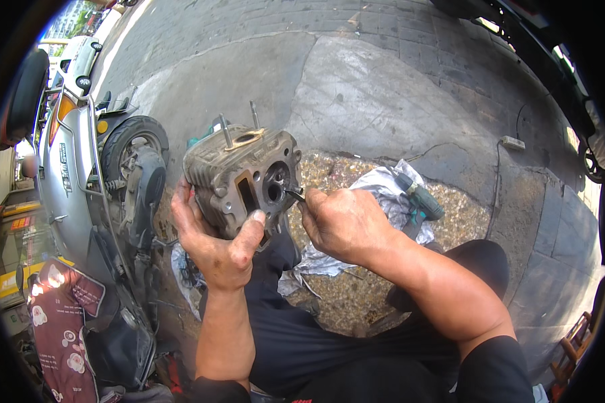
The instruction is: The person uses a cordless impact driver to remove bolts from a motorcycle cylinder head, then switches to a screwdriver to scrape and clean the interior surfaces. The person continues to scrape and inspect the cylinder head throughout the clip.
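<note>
A grey metal cylinder head (220, 166) with cooling fins and two upright studs is held up in front of me, its flat face turned to the right. My left hand (222, 245) grips it from below and the left, the thumb pressed on the face beside a rectangular opening. My right hand (343, 221) is closed around a thin dark tool (294, 194), whose tip reaches to the round recess with the valve openings (275, 183). Most of that tool is hidden in the fist, so its exact kind does not show.
At the left stands a silver scooter (74, 161) with its rear wheel (133, 138) near the cylinder head. A green and black power drill (420, 201) lies on a crumpled pale cloth (383, 185). Farther right a cable runs to a small white socket block (513, 143) on the paving.
</note>
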`<action>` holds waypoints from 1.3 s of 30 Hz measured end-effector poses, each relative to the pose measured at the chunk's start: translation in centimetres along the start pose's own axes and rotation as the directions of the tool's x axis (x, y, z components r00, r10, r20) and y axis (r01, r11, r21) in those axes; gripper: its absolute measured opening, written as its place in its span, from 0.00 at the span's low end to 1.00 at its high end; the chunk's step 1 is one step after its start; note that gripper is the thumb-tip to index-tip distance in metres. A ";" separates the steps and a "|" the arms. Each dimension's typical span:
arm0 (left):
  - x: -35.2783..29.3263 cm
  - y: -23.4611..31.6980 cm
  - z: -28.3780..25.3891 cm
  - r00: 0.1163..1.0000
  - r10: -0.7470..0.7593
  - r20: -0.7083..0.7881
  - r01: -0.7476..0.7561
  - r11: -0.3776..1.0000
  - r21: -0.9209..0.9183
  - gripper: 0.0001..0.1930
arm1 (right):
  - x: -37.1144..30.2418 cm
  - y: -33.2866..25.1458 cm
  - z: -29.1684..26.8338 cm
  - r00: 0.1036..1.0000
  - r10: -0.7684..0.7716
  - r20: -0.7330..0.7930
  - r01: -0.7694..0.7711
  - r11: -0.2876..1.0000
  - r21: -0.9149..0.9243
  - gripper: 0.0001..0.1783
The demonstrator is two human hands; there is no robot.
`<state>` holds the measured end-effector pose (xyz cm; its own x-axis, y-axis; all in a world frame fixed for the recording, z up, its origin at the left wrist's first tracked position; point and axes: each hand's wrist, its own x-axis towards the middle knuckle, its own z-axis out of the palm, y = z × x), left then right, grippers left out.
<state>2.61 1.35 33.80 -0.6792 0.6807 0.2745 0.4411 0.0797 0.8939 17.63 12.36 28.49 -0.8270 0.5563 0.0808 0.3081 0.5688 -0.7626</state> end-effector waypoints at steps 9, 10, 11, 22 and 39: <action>-0.2 0.4 -0.1 1.000 -0.017 0.016 0.017 1.000 0.007 0.49 | 0.1 0.3 0.3 0.999 -0.043 -0.021 0.042 0.999 -0.023 0.13; -0.1 0.4 -0.1 1.000 -0.015 0.018 0.015 1.000 -0.001 0.49 | 0.0 0.3 0.3 0.999 -0.052 -0.014 0.052 0.999 -0.009 0.13; 0.0 0.4 -0.1 1.000 -0.014 0.018 0.014 1.000 -0.005 0.49 | -0.2 0.2 0.3 0.998 -0.060 0.011 0.060 0.998 0.010 0.13; -0.1 0.8 0.0 0.996 -0.089 0.014 0.089 0.995 -0.035 0.48 | -0.3 0.6 -0.1 0.999 -0.040 -0.013 0.040 0.998 -0.049 0.12; 0.0 1.0 0.1 0.989 -0.133 0.056 0.139 0.983 -0.116 0.45 | -1.2 0.0 0.3 0.993 -0.092 0.071 0.085 0.992 0.094 0.12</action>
<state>3.15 1.50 34.63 -0.6979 0.7038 0.1326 0.2714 0.0887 0.9584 18.47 11.52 28.15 -0.8831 0.4574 0.1048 0.1912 0.5547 -0.8098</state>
